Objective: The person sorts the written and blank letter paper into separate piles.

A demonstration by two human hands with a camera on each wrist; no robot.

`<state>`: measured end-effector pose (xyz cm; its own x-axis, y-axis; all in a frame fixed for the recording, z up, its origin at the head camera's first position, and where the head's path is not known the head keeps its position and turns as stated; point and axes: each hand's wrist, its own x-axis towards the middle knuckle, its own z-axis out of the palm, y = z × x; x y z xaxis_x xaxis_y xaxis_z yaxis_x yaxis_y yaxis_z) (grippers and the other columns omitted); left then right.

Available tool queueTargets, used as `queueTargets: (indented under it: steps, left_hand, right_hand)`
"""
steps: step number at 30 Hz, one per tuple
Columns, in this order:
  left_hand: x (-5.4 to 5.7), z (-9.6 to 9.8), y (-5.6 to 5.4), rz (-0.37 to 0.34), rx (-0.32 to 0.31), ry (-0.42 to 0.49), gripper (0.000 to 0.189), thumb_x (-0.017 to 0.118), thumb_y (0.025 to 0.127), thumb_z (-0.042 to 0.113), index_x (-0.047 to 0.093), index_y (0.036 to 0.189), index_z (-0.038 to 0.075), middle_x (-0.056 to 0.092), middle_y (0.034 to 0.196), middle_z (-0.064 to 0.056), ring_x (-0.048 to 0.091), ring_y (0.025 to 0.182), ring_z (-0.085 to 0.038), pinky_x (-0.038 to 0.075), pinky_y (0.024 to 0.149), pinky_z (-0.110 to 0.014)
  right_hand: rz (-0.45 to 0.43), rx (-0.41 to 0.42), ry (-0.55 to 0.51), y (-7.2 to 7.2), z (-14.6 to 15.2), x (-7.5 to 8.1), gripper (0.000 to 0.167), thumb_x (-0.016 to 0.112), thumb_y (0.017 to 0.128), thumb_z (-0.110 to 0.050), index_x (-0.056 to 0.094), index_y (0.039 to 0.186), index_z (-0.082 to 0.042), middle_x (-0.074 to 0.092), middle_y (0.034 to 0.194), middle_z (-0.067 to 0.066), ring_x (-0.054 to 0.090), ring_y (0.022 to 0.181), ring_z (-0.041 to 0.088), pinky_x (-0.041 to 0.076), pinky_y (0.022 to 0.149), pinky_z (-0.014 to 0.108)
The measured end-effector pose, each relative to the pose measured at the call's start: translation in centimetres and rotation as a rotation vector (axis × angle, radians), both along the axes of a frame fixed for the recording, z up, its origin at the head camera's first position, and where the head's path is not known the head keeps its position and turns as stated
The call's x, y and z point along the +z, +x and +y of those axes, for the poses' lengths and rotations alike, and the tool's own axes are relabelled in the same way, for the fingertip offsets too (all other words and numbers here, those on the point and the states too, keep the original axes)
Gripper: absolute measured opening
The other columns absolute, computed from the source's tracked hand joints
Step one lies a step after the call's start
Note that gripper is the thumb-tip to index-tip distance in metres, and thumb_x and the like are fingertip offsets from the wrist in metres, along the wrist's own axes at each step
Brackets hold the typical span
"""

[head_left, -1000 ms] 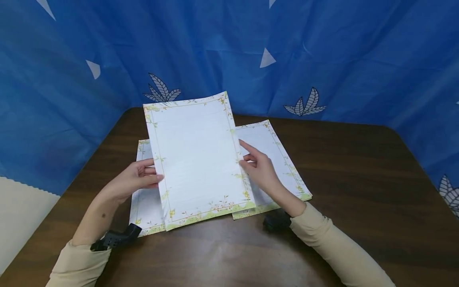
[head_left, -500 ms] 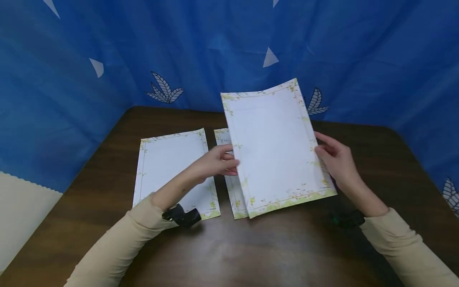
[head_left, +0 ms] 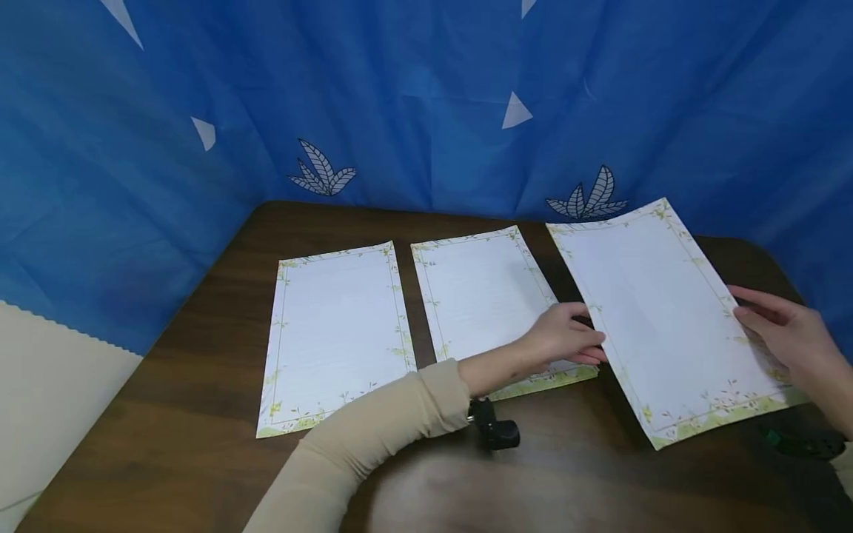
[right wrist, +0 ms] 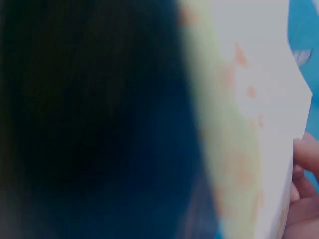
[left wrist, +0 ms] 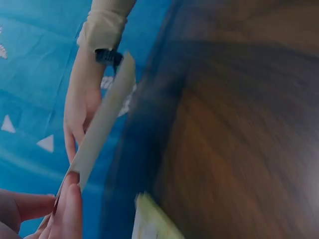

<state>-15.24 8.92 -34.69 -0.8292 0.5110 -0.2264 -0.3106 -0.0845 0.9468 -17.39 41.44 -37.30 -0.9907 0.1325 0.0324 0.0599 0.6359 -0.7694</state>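
A white sheet of stationery paper (head_left: 666, 318) with a yellow-green floral border is held up by its two long sides over the right of the table. My left hand (head_left: 563, 337) pinches its left edge between thumb and fingers. At the opposite edge my right hand (head_left: 793, 337) grips it, thumb on the front face. The left wrist view shows the paper (left wrist: 102, 124) nearly edge-on, so whether it is one sheet or several I cannot tell. In the right wrist view the right hand's fingers (right wrist: 304, 184) touch the paper, and much of that view is dark and blurred.
Two matching papers lie side by side on the brown wooden table (head_left: 200, 414): a left paper (head_left: 340, 333), and a middle paper (head_left: 480, 289) partly under my left forearm. A blue patterned curtain (head_left: 426, 104) hangs behind the table's far edge.
Both hands have carried the paper rightward, from above the left and middle papers to the table's right side, where it is now lower. The two lying papers are uncovered by it.
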Motion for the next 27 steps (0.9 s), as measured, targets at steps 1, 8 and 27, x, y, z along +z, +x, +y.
queueTargets:
  steps: [1, 8, 27]
  left_hand:
    - [-0.2, 1.0, 0.1, -0.011, 0.012, 0.006, 0.027, 0.056, 0.09, -0.006, 0.056, 0.117, -0.003, 0.063, 0.077, -0.011, 0.062, 0.087, -0.043, 0.053, 0.072, -0.042]
    - [-1.4, 5.4, 0.8, -0.09, 0.111, -0.049, 0.023, 0.06, 0.086, -0.009, 0.056, 0.108, -0.002, 0.059, 0.071, -0.01, 0.064, 0.079, -0.043, 0.055, 0.064, -0.04]
    - [-3.2, 6.4, 1.8, -0.212, 0.171, 0.016, 0.062, 0.056, 0.082, -0.013, 0.041, 0.138, 0.01, 0.065, 0.075, -0.013, 0.065, 0.082, -0.039, 0.056, 0.063, -0.035]
  right_hand:
    - [-0.002, -0.004, 0.005, 0.1, 0.9, -0.4, 0.046, 0.046, 0.099, -0.02, 0.038, 0.143, -0.009, 0.045, 0.09, -0.03, 0.049, 0.07, -0.013, 0.046, 0.057, 0.009]
    - [-0.027, -0.045, 0.102, 0.6, 4.3, -2.0, 0.044, 0.044, 0.101, -0.021, 0.039, 0.142, -0.006, 0.04, 0.085, -0.039, 0.049, 0.064, -0.011, 0.046, 0.052, 0.016]
    - [-0.006, 0.023, 0.298, -0.1, 5.3, -4.4, 0.049, 0.042, 0.101, -0.027, 0.042, 0.134, 0.01, 0.046, 0.124, 0.036, 0.049, 0.096, 0.037, 0.045, 0.062, 0.019]
